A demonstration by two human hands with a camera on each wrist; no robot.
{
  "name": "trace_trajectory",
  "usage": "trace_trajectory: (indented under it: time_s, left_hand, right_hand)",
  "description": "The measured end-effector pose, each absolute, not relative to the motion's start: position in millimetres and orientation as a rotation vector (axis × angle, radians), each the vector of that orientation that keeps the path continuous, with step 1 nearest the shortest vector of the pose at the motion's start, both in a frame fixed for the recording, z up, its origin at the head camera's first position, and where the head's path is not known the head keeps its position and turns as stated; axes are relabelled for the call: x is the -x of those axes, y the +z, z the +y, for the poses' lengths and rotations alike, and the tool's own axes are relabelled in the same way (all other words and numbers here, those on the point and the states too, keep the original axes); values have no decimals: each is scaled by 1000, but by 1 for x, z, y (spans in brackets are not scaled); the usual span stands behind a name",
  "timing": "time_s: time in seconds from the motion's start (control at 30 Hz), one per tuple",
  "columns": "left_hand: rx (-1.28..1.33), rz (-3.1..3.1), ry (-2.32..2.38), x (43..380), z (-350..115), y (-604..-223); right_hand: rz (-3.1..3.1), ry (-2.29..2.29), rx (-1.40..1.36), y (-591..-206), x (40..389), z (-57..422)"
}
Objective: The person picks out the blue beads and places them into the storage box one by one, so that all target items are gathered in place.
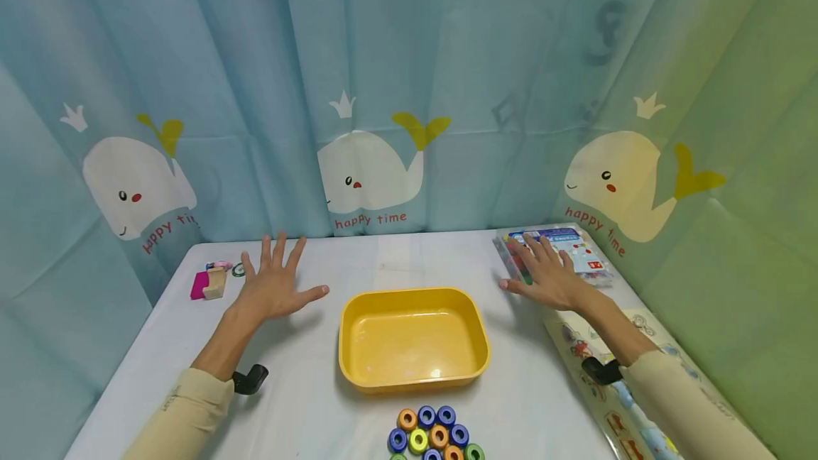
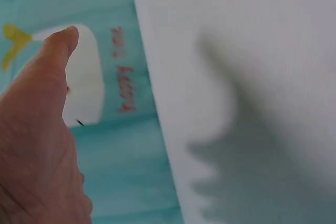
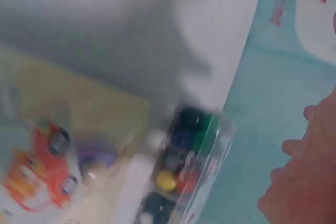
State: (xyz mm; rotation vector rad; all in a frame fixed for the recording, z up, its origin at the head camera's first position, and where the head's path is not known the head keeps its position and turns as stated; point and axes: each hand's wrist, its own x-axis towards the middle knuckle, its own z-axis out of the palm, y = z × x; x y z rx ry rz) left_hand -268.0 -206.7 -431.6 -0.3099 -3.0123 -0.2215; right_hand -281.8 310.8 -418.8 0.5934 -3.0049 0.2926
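Both hands are held out above the white table with fingers spread, and neither holds anything. The left hand [image 1: 273, 288] hovers left of a yellow tray [image 1: 414, 380], near a small magenta and beige block [image 1: 215, 283]. In the left wrist view its thumb [image 2: 58, 48] points up, and a hand shadow falls on the table. To the tray's right, the right hand [image 1: 546, 279] overlaps a clear plastic case [image 1: 591, 261] in the head view. Several coloured rings [image 1: 438, 436], blue, orange, yellow and green, lie in front of the tray.
A printed sheet or flat pack [image 1: 597, 375] with cartoon vehicles lies along the right edge, under the right forearm. Curtains [image 1: 396, 91] with whale prints hang behind the table [image 1: 294, 410] and at its sides. The clear case [image 3: 189, 161] shows coloured balls inside.
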Motion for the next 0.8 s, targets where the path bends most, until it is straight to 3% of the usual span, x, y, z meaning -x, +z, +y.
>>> trace_trajectory:
  time_s: [0.43,0.8]
  left_hand:
    - [519,-2967,-219,189,-162,-435]
    - [567,-2969,-196,161,-152,-441]
  right_hand:
    - [-2737,929,-1058,-411,190,272]
    - [-2451,1674,-1499,-427,133,254]
